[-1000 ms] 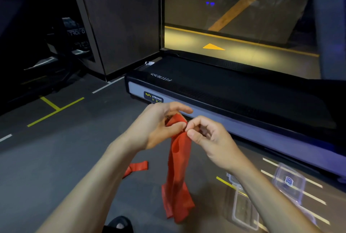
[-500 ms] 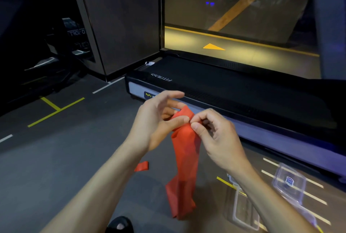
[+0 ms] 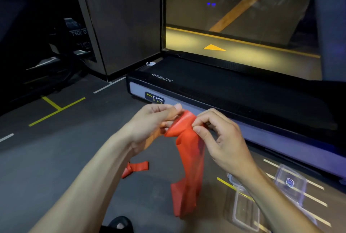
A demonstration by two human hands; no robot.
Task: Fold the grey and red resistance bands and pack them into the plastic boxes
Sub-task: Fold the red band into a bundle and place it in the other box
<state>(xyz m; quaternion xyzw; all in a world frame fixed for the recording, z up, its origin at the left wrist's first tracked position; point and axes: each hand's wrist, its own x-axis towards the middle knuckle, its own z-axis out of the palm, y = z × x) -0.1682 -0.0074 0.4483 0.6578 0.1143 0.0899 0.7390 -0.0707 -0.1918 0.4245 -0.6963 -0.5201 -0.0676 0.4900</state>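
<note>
Clearly early yet: boxes open on floor at lower right, unfilled as far as visible. Above, red band hanging mid-air, top edge pinched by left hand and right hand, folding unfinished. No grey band visible.

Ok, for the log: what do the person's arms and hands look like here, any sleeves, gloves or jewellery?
Both forearms are bare as far as the frame shows, with no sleeve edge in view. The left hand and right hand wear no gloves, and no rings, watch or wristband show. Nails look short and unpainted. No markings are visible.
</note>
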